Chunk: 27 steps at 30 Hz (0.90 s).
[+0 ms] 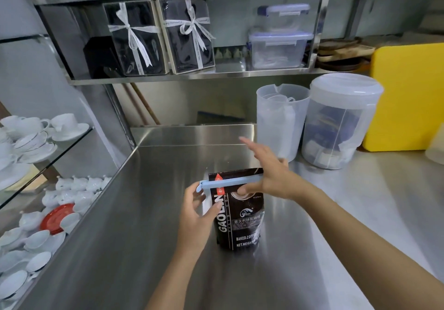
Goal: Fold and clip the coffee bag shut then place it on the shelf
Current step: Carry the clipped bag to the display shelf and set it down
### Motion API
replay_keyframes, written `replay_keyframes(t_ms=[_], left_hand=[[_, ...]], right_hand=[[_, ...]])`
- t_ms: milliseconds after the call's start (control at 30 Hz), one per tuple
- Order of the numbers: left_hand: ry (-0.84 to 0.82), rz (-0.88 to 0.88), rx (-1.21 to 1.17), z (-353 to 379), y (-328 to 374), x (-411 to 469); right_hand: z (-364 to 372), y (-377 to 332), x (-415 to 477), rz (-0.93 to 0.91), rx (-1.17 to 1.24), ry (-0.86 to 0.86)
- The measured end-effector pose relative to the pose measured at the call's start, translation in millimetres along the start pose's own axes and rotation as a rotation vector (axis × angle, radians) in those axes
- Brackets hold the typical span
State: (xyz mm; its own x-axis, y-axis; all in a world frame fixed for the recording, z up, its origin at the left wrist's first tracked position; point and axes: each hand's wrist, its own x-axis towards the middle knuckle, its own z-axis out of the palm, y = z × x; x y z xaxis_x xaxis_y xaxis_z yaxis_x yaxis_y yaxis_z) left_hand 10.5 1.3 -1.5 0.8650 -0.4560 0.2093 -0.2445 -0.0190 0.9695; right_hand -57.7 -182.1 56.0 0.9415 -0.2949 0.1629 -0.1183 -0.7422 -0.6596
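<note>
My right hand (271, 177) pins the far end of the blue clip (230, 181) with thumb and palm, its fingers splayed loose above, while my left hand (199, 210) pinches the clip's hinge end, which juts past the bag's left side. The clip lies across the top of the coffee bag (237, 211), over the fold; I can't tell if it has latched. If I let go early, the fold could spring open, or the upright bag could topple on the slick steel counter (144, 249), where it stands mid-surface, well short of the shelf (192, 79) above the back edge.
</note>
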Motion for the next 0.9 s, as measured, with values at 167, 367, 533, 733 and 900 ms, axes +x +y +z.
replay_keyframes(t_ms=[167, 367, 533, 733, 900], left_hand=[[-0.097, -0.086, -0.145, -3, -15, -1], [-0.08, -0.17, -0.156, 1, -34, -4], [-0.239, -0.277, -0.081, 4, -57, -6], [-0.254, -0.292, -0.002, 17, -76, -11], [-0.153, -0.277, 0.031, 16, -72, -20]], right_hand=[[22, 31, -29, 0.257, 0.687, -0.057], [66, 53, -49, 0.361, 0.788, -0.062], [87, 66, -55, 0.351, 0.698, -0.036], [98, 77, -53, 0.338, 0.587, 0.008], [95, 72, -51, 0.284, 0.587, 0.035]])
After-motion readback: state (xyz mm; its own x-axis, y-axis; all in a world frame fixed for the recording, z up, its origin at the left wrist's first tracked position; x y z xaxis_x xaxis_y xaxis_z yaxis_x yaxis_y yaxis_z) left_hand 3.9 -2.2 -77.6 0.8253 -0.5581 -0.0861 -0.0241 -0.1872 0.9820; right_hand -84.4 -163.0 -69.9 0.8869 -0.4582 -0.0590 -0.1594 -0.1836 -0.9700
